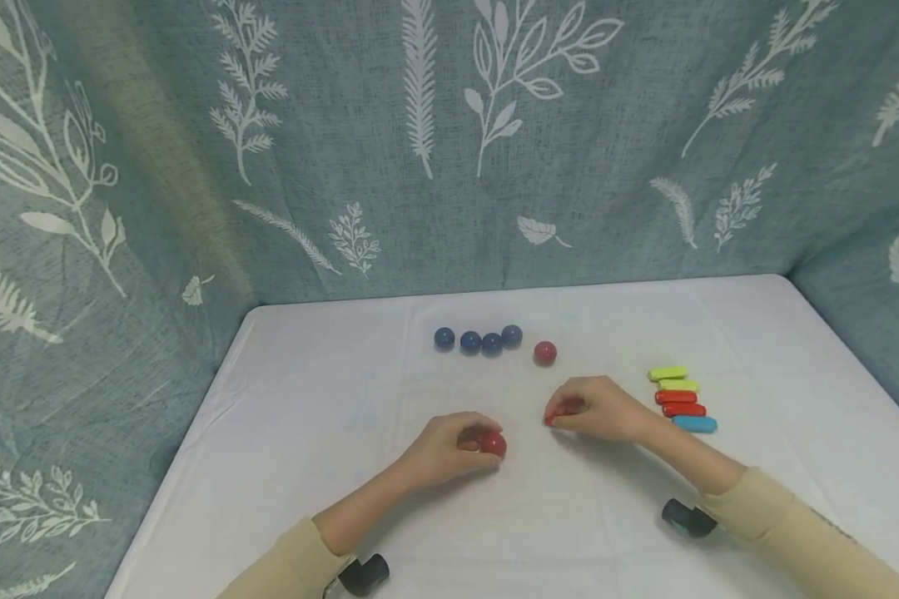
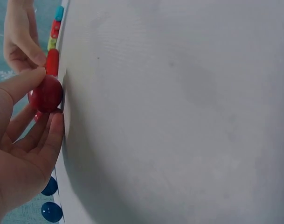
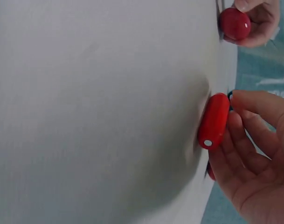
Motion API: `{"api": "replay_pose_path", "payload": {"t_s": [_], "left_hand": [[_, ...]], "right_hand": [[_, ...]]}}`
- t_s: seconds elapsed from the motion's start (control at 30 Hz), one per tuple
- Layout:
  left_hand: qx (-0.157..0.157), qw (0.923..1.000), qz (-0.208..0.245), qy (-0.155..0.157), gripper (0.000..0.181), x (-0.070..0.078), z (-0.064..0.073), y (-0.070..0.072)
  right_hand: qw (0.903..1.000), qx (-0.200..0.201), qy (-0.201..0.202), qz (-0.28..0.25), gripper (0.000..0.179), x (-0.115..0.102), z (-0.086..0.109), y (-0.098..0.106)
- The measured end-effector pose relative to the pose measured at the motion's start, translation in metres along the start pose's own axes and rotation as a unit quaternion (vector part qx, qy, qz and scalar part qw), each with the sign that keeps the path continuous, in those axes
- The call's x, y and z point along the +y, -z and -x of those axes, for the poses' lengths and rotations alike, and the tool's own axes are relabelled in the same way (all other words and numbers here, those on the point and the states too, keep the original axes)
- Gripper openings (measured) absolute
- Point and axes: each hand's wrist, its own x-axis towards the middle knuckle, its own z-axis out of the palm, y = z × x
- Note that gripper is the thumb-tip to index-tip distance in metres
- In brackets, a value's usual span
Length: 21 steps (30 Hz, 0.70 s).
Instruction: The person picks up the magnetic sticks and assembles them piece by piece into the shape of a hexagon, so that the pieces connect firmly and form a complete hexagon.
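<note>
My left hand (image 1: 449, 447) grips a shiny red ball (image 1: 494, 445) between thumb and fingers, low over the white table. In the left wrist view this red ball (image 2: 47, 94) sits between the thumb above and the fingertips below. To its right, my right hand (image 1: 603, 408) pinches a red rounded stick (image 3: 213, 121) with a white dot on its end. In the head view the fingers hide most of that stick. Another red ball (image 1: 545, 353) lies on the table beyond the hands, at the right end of a row of several blue balls (image 1: 492, 344).
Right of my right hand lie two yellow-green sticks (image 1: 668, 373), two red sticks (image 1: 676, 397) and a blue stick (image 1: 694, 424), stacked front to back. A white cloth covers the table (image 1: 330, 374). Patterned teal curtains (image 1: 374, 125) enclose its back and sides.
</note>
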Motion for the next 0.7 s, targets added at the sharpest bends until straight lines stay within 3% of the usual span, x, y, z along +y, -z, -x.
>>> {"api": "replay_pose_path", "payload": {"t_s": [0.13,0.3,0.47,0.7], "left_hand": [[-0.001,1.0000,0.005,-0.001,0.038,0.000,0.002,0.001],[-0.005,0.9999,0.002,0.013,0.039,0.001,0.005,0.002],[-0.004,0.9999,-0.004,0.010,0.039,0.000,0.008,0.002],[-0.001,1.0000,0.006,0.006,0.038,0.000,0.012,0.003]], "right_hand": [[0.9994,0.001,0.017,0.031,0.015,-0.003,-0.001,-0.003],[0.9980,0.008,-0.007,0.063,0.026,-0.002,0.001,-0.005],[0.9979,0.013,-0.029,0.057,0.026,0.002,0.003,-0.007],[0.9996,0.005,-0.016,0.024,0.026,-0.002,0.004,-0.010]]}}
